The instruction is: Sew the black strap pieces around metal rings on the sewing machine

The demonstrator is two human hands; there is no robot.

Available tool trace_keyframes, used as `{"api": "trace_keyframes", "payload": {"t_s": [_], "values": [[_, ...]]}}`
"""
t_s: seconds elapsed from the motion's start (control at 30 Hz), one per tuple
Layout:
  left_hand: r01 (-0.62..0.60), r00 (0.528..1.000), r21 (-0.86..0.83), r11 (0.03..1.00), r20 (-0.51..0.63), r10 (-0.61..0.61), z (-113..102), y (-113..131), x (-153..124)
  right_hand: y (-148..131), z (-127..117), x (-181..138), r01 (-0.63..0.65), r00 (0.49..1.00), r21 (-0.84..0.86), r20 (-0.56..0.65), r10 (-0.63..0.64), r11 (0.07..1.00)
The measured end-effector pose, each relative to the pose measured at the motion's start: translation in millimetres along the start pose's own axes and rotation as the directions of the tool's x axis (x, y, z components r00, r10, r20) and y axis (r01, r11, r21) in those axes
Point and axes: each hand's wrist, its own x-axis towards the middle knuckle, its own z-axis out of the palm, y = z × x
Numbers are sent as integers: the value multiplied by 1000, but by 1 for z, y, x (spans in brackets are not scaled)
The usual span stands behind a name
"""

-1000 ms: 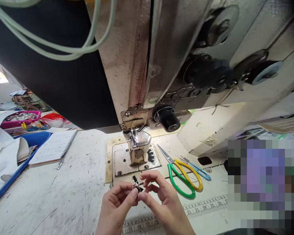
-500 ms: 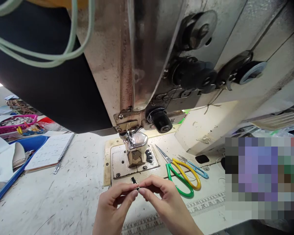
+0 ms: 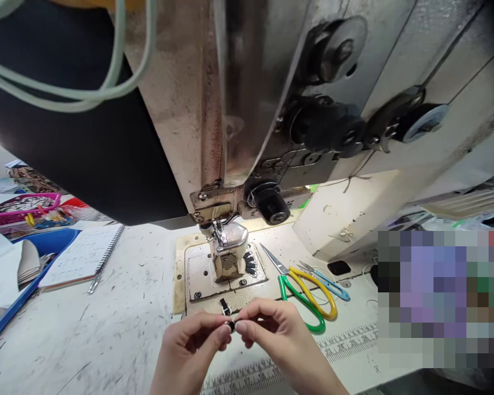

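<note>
My left hand [image 3: 191, 345] and my right hand [image 3: 274, 336] meet at their fingertips in front of the sewing machine's presser foot [image 3: 227, 251]. Both pinch one small black and metal piece [image 3: 229, 324], perhaps a strap with a ring; its black end [image 3: 224, 306] sticks up between the fingers. The hands hover just above the white table [image 3: 119, 329], near the needle plate [image 3: 201, 274].
Green and yellow handled scissors [image 3: 307, 296] and blue thread snips [image 3: 327, 281] lie right of the plate. The machine head [image 3: 296, 99] looms overhead. A spiral notebook [image 3: 80, 255] with a pen lies left, by a blue tray [image 3: 16, 307]. A printed ruler [image 3: 337, 345] runs along the table's front.
The camera view shifted slightly. My fingertips drew closer together on the small piece, which dropped a little lower, with less of it showing.
</note>
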Motion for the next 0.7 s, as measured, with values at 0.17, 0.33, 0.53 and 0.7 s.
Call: {"api": "trace_keyframes", "payload": {"t_s": [0.17,0.33,0.53,0.7], "values": [[2,997,-7,1000,79,-2,-5,6,2,-4,-3,3,-58,995,112,92,48,992],[35,999,-63,997,7,-34,-1,19,9,-14,3,10,29,998,19,49,-29,999],[8,1000,-153,988,14,-6,0,47,32,-38,9,31,88,996,-2,12,-87,996],[62,998,-352,934,2,-66,5,63,61,-54,7,50,305,942,-286,-50,-332,908]]}}
